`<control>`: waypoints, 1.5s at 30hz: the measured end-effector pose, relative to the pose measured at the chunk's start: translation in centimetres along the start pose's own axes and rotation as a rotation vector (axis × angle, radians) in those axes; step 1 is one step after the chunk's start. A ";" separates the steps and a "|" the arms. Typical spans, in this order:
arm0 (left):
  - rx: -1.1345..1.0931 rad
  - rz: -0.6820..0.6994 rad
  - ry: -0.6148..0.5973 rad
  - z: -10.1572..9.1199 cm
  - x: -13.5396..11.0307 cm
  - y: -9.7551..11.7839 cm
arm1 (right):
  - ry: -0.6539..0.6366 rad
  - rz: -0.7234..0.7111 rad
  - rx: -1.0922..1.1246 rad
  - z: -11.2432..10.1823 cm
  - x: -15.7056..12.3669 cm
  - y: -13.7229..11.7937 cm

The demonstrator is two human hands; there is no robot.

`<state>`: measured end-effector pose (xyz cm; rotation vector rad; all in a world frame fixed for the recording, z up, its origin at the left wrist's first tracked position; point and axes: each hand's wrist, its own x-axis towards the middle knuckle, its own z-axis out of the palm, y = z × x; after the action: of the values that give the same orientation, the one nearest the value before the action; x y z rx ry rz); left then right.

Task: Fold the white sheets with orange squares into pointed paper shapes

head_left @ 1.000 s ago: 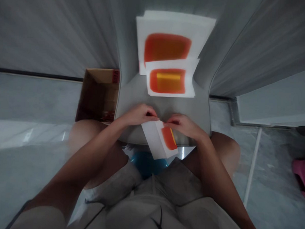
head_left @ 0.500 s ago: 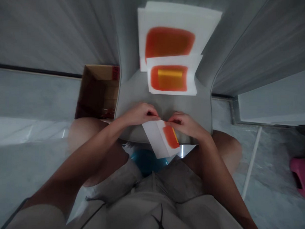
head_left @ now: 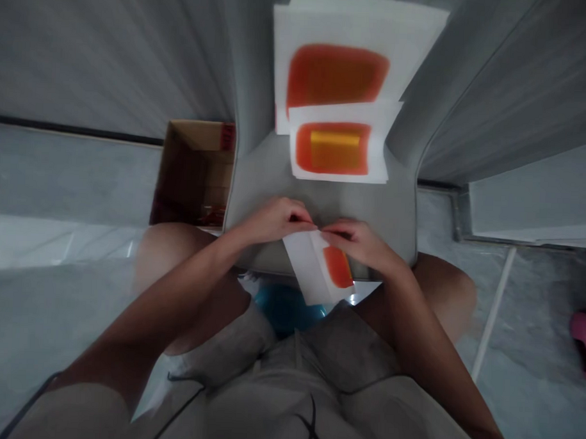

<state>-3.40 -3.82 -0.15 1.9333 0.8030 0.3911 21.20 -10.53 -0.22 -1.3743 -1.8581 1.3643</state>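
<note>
A folded white paper sheet [head_left: 310, 271] with an orange patch hangs over the near edge of a grey seat [head_left: 275, 180]. My left hand [head_left: 274, 220] pinches its upper left corner, fingers closed. My right hand [head_left: 362, 242] pinches the upper right edge beside the orange patch, fingers closed too. Farther back on the seat lies a smaller white sheet [head_left: 340, 148] with an orange and yellow patch. Behind it leans a stack of larger white sheets [head_left: 347, 55] with an orange patch.
An open cardboard box [head_left: 196, 171] stands on the floor left of the seat. A blue round object [head_left: 280, 305] shows between my knees. A white rod [head_left: 492, 310] lies on the floor at right, with a pink object [head_left: 585, 335] at the far right edge.
The view has shifted a little, so everything sits slightly to the right. Both hands keep their pinch on the folded sheet and have drawn a bit closer together.
</note>
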 end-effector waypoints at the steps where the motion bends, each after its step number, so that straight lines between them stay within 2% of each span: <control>1: -0.013 -0.004 -0.005 0.0 0.0 0.0 | 0.019 0.023 0.017 0.3 0.0 0.0; 6: -0.109 -0.106 0.045 -0.1 0.1 -0.3 | 0.137 0.104 0.046 1.2 0.0 0.3; 12: -0.174 -0.149 0.299 0.3 0.0 -1.5 | 0.492 0.158 0.037 1.9 0.4 0.7; 14: -0.171 -0.183 0.347 0.8 -0.1 -1.7 | 0.565 0.155 -0.003 2.4 0.4 0.9; 17: -0.019 -0.205 0.360 1.6 -0.3 -1.5 | 0.611 0.122 -0.111 3.5 0.4 1.4; 21: 0.213 -0.116 0.374 2.3 -0.6 -0.8 | 0.685 0.050 -0.278 4.9 0.3 2.5; 25: 0.290 -0.067 0.414 2.8 -1.0 -0.7 | 0.670 -0.025 -0.437 5.7 0.2 3.5; 29: 0.329 -0.065 0.453 3.4 -1.4 -1.0 | 0.654 -0.062 -0.506 5.8 0.3 3.7; 32: 0.359 -0.042 0.440 3.8 -1.6 -1.4 | 0.650 -0.064 -0.506 5.7 0.4 3.7; 39: 0.487 0.153 0.390 4.5 -1.9 -2.1 | 0.638 -0.055 -0.469 5.7 0.6 3.7; 45: 0.548 0.184 0.359 4.6 -1.8 -2.3 | 0.631 -0.049 -0.467 5.5 0.6 3.1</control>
<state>-2.88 -7.39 -4.24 2.4996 1.0448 0.6995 17.96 -12.39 -5.33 -1.7084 -1.7856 0.3823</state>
